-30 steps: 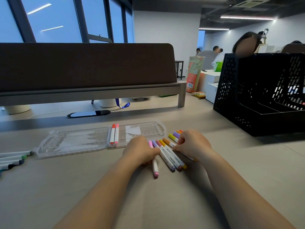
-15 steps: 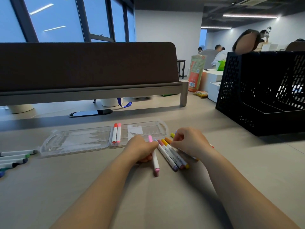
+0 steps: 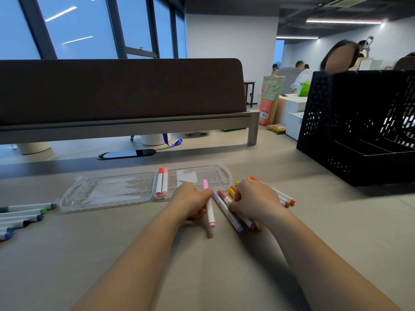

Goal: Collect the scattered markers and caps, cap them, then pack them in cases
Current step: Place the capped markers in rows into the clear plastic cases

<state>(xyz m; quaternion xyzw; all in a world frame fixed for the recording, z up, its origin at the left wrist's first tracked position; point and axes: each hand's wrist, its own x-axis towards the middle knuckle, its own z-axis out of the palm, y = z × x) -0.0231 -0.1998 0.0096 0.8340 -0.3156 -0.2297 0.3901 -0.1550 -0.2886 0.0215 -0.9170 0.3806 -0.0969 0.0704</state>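
A clear plastic case [image 3: 107,191] lies open on the desk, with two red-capped markers [image 3: 162,181] in its right half. My left hand [image 3: 193,202] is shut on a pink-capped white marker [image 3: 210,213], lifted a little off the desk just in front of the case. My right hand [image 3: 254,200] rests curled over a bunch of capped markers [image 3: 231,215] with purple, red, yellow and orange caps; whether it grips them is hidden. More markers [image 3: 21,217] with dark caps lie at the far left edge.
A black mesh file organiser [image 3: 359,129] stands at the right. A brown desk divider [image 3: 121,93] runs across the back, with a black cable port [image 3: 126,153] in front of it. People sit at desks in the far right background.
My left hand has drawn the pink marker out of the bunch and turned it more upright, towards the case. My right hand has slid slightly right over the remaining markers.
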